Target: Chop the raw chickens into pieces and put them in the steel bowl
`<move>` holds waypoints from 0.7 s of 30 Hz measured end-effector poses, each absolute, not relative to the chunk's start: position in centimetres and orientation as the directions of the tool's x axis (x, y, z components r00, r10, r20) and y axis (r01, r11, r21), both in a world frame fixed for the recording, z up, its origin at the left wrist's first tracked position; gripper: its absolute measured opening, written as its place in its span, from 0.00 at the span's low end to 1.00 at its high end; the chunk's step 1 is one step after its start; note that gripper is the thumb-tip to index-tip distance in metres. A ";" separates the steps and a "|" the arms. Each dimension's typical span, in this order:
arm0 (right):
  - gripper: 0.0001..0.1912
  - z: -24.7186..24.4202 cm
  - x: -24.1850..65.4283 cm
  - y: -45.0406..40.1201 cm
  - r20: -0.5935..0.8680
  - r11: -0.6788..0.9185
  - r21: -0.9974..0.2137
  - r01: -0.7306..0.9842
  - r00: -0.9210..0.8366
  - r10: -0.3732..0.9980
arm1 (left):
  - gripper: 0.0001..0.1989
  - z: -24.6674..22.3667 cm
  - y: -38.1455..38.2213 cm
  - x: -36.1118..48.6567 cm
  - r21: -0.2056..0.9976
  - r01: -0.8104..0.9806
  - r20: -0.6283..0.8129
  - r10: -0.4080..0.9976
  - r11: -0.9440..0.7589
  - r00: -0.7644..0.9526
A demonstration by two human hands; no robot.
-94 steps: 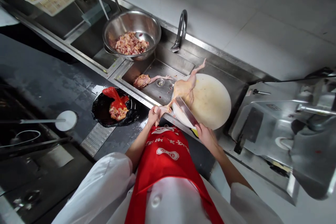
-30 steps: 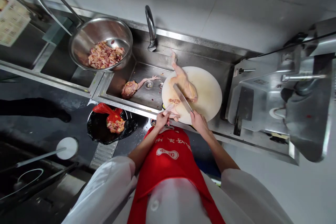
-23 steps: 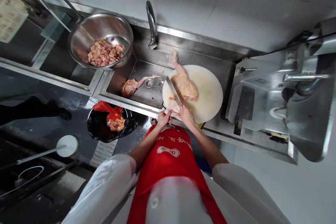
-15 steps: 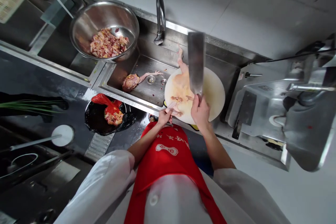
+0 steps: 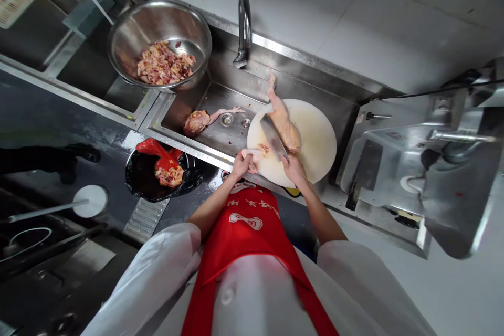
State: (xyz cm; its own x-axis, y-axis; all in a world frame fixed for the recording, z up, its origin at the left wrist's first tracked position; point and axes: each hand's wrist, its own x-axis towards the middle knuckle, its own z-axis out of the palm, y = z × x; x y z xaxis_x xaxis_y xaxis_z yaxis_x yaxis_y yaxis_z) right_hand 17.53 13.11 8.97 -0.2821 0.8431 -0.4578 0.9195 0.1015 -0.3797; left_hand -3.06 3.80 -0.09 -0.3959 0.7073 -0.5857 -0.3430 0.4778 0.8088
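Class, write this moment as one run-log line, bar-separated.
left hand: holds small poultry piece | right hand: grips cleaver | white board: larger poultry piece partly on it | steel bowl: chopped meat inside

The poultry leg (image 5: 289, 128) lies on the board (image 5: 317, 139), right of the bowl (image 5: 157, 18).

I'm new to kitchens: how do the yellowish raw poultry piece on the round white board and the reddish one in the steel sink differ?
The yellowish piece is paler; the reddish piece darker. The yellowish piece's leg points toward the wall; the reddish piece's, rightward. Both have legs attached.
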 end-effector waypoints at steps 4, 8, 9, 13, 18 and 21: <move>0.22 12.3 15.5 12.2 -0.280 0.141 -0.404 0.904 -0.269 0.922 | 0.17 -0.2 3.6 -2.7 0.778 -0.411 -0.618 0.696 0.474 -0.366; 0.26 12.9 13.6 11.5 -0.106 0.154 -0.496 0.854 -0.236 0.966 | 0.18 0.1 3.4 -2.6 0.755 -0.471 -0.641 0.667 0.456 -0.381; 0.25 12.3 13.4 11.3 -0.164 0.133 -0.491 0.861 -0.241 0.957 | 0.19 0.4 3.3 -2.7 0.729 -0.499 -0.663 0.664 0.469 -0.345; 0.21 9.9 14.0 10.8 -0.498 0.049 -0.362 0.931 -0.237 0.834 | 0.25 2.3 3.1 -3.7 0.595 -0.608 -0.719 0.687 0.526 -0.108; 0.24 10.5 13.4 9.6 -0.398 0.108 -0.345 0.932 -0.250 0.883 | 0.22 4.1 2.3 -4.7 0.499 -0.704 -0.692 0.721 0.505 0.026; 0.24 10.6 11.7 8.5 -0.388 0.134 -0.344 0.929 -0.271 0.881 | 0.21 4.3 2.2 -4.6 0.492 -0.716 -0.689 0.724 0.495 0.028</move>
